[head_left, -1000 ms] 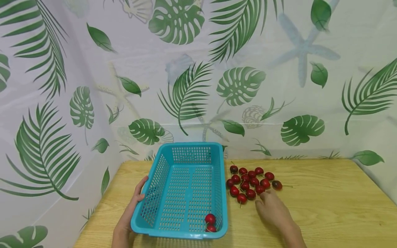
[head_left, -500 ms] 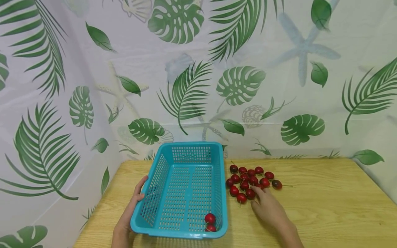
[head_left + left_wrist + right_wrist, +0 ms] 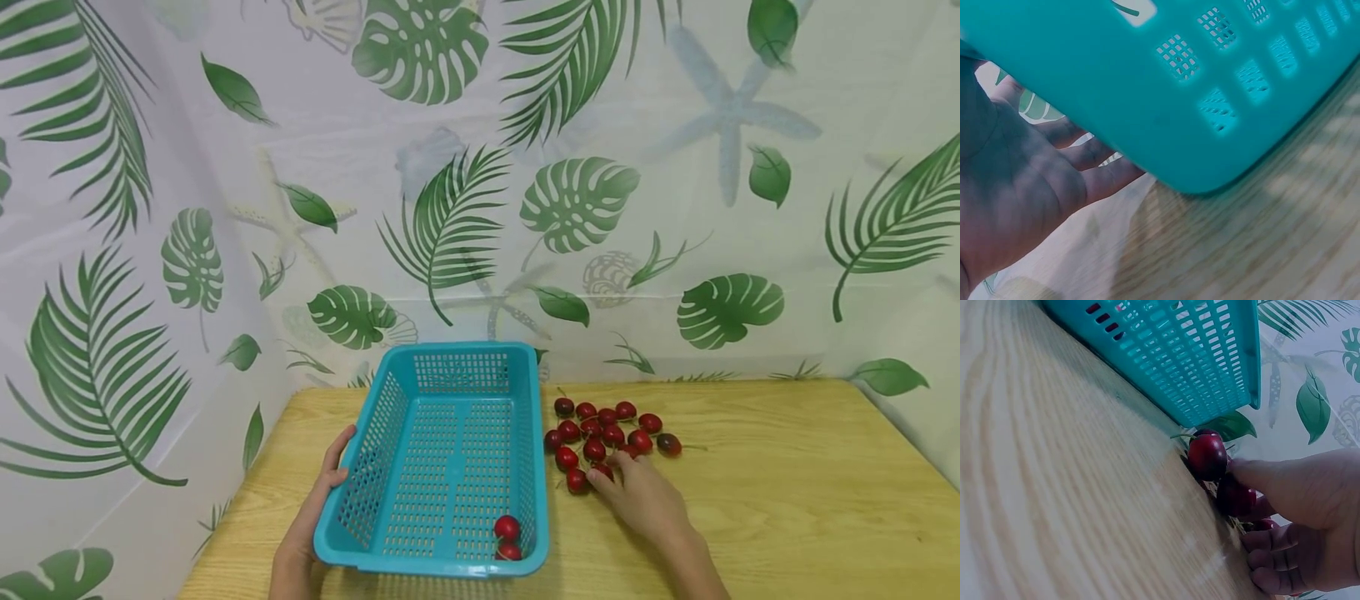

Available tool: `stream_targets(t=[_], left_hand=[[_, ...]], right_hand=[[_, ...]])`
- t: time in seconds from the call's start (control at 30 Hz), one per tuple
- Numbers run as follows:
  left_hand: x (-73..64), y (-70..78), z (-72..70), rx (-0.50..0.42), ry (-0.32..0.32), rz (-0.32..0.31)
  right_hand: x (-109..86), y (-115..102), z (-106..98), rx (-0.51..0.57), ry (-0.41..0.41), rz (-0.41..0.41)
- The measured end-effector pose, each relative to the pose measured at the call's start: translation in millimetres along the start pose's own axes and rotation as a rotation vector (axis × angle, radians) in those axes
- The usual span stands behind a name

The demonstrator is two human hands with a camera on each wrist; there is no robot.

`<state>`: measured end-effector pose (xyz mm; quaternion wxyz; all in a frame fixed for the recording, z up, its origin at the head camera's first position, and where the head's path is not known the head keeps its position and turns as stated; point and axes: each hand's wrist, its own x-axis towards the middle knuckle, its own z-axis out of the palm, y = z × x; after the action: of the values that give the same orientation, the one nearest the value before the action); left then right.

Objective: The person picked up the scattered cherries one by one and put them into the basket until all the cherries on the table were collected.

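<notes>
A blue plastic basket (image 3: pixel 453 471) with pierced walls stands on the table, two red cherries (image 3: pixel 507 528) in its near right corner. My left hand (image 3: pixel 311 508) rests along the basket's left side; in the left wrist view its fingers reach fairly straight to the outer wall. Right of the basket lies a loose cluster of dark red cherries (image 3: pixel 591 427), some with stems. At the cluster's near edge my right hand (image 3: pixel 645 500) has thumb and fingers around one cherry (image 3: pixel 1235 497). In the right wrist view another cherry (image 3: pixel 1207 457) sits close by the thumb tip.
The wooden table (image 3: pixel 810 500) extends to the right of the cherries. Behind it hangs a white leaf-print backdrop (image 3: pixel 465 250), which also covers the left side. One darker cherry (image 3: pixel 669 445) with a long stem lies at the cluster's right end.
My right hand has moved left and a little nearer along the cluster, its fingers now around a cherry at the near edge. A neighbouring cherry has shifted slightly left. My left hand and the basket stay put.
</notes>
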<state>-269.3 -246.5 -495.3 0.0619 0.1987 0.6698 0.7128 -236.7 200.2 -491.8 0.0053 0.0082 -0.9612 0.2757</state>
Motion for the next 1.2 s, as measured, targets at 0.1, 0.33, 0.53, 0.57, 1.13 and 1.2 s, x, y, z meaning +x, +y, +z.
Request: stream_targets(t=[0.1, 0.33, 0.53, 0.57, 1.13, 1.2], left_hand=[[-1.4, -0.2, 1.0, 0.017, 0.021, -0.013], [-1.6, -0.6, 1.2, -0.003, 0.0, 0.043], [-0.6, -4.0, -3.8, -0.009, -0.055, 0.122], [-0.4, -4.1, -3.7, -0.006, -0.056, 0.123], [0.6, -3.6, -2.7, -0.001, -0.053, 0.127], [-0.1, -2.9, -1.3, 0.0, -0.036, 0.089]], right_hand=[[0.5, -0.8, 1.4, -0.021, 0.01, 0.0], [0.1, -2.5, 0.5, -0.013, -0.018, 0.055], [0.4, -3.6, -0.7, 0.006, -0.031, 0.078], [0.3, -3.3, -0.8, 0.001, -0.027, 0.08], [-6.4, 0.9, -5.3, 0.049, 0.002, 0.021], [-6.9, 2.4, -7.1, 0.078, -0.009, 0.027]])
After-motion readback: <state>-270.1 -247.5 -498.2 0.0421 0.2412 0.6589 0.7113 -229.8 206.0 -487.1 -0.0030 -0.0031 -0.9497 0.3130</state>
